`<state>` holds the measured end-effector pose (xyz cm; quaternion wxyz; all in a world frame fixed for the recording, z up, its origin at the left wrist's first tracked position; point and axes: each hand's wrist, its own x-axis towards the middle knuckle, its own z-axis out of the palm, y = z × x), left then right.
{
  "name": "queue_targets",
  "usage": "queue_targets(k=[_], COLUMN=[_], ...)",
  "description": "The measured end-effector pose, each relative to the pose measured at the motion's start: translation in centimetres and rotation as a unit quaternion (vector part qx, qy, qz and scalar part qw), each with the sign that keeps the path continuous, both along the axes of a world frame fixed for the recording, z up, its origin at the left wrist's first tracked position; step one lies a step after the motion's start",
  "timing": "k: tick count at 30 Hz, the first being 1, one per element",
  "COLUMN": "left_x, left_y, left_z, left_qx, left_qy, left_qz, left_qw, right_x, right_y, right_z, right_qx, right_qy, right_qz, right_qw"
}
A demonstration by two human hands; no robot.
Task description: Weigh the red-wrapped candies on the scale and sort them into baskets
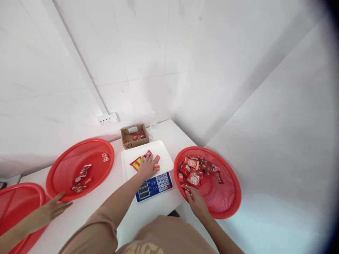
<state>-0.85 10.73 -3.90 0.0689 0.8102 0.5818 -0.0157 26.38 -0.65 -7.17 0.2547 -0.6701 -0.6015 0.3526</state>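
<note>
My left hand [147, 166] lies over several small red packets [156, 158] on the white tray [166, 163] of a digital scale [154, 187]. Its fingers are spread and touch the packets; a larger red-and-yellow packet [136, 163] is beside them. At the near side of the right red basket [230, 187], my right hand [196, 201] has its thumb and fingers closed around a small red snack packet [188, 191]. Inside that basket are several more red snack packets [194, 178], heaped toward its left side.
An open cardboard box [135, 141] with red packets stands behind the scale, near a clear bottle [153, 119]. Left is another red basket [96, 178] with a few packets, a co-worker's hand [57, 208] at its rim. A third red basket [21, 188] sits lower left.
</note>
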Motion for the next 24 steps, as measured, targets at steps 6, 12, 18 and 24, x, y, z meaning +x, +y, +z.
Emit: queue_targets(k=[6, 12, 18, 24], left_x=[-2.2, -6.0, -13.9, -25.4], left_y=[-1.1, -3.6, -7.5, -14.0], left_z=[0.2, 1.3, 2.1, 3.0], left_qx=[0.028, 0.051, 0.133, 0.122], left_qy=[-0.006, -0.051, -0.008, 0.054], left_qz=[-0.001, 0.101, 0.308, 0.602], left_qw=[1.000, 0.992, 0.942, 0.787], right_x=[0.2, 0.1, 0.0, -0.1], right_y=[-0.2, -0.2, -0.1, -0.1], right_z=[-0.3, 0.0, 0.2, 0.2], right_qx=[-0.006, -0.005, -0.005, -0.002], right_qy=[0.003, -0.007, -0.011, -0.011], right_qz=[0.001, 0.014, 0.013, 0.015], right_qw=[1.000, 1.000, 1.000, 1.000])
